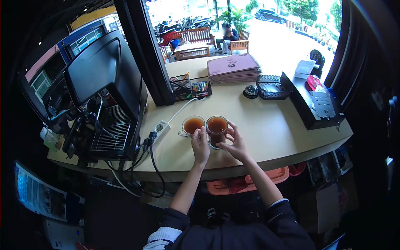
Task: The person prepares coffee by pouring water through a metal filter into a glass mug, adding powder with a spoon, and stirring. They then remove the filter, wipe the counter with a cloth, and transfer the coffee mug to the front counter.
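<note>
Two clear glasses of reddish-brown drink stand side by side near the front of the counter (271, 146). The wider glass cup (188, 130) is on the left, its handle pointing left. My right hand (234, 145) curls around the right side of the taller glass mug (217, 135), thumb low on its front. My left hand (201, 146) is closed at the gap between the two, fingers against the taller mug's left side and partly covering the wider cup. Whether it grips a handle there is hidden.
An espresso machine (112, 129) and a power strip (161, 130) with cables are at left. Behind are a pen holder (181, 88), pink menus (233, 68), a call bell (250, 91), a black basket (273, 87) and a black box (310, 108). Outside, a person sits.
</note>
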`<state>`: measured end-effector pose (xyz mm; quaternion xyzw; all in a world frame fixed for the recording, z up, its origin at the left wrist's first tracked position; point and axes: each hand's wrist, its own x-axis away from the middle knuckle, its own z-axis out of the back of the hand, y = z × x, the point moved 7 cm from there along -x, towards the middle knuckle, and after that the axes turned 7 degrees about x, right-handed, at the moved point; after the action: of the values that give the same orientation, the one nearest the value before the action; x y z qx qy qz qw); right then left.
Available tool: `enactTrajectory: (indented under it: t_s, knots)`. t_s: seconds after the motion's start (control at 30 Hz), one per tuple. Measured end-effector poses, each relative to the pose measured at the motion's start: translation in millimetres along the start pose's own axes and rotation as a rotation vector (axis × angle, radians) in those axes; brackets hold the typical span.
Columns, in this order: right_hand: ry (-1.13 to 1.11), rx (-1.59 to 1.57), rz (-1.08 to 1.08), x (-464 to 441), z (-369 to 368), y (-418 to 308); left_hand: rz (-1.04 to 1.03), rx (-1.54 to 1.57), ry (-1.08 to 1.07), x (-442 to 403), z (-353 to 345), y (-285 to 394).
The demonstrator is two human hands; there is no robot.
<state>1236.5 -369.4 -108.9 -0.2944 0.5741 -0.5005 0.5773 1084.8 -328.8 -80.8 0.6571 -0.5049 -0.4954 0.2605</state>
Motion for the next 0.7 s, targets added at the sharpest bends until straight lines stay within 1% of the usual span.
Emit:
enactTrajectory:
  t_s: [0.07, 0.3, 0.37, 0.5, 0.6, 0.67, 0.7]
  knots:
    - [-0.017, 0.037, -0.016, 0, 0, -2, 0.028, -0.038, -0.033, 1, 1, 1]
    - [-0.026, 0.044, -0.025, -2, 3, -1, 0.062, -0.015, -0.093, 4, 0, 5]
    - [-0.048, 0.011, -0.050, -1, 2, 0, 0.043, -0.085, -0.132, 6, -1, 10]
    - [-0.048, 0.001, -0.044, 0, 1, 2, 0.026, -0.157, -0.137, 9, 8, 5]
    - [-0.044, 0.028, -0.013, 2, 1, -3, -0.001, -0.180, -0.145, 13, 14, 11]
    - [-0.001, 0.184, 0.013, 5, 5, -9, 0.042, -0.190, -0.149, 19, 19, 17]
    - [-0.001, 0.185, 0.018, 9, 4, -12, 0.048, -0.270, -0.169, 22, 22, 25]
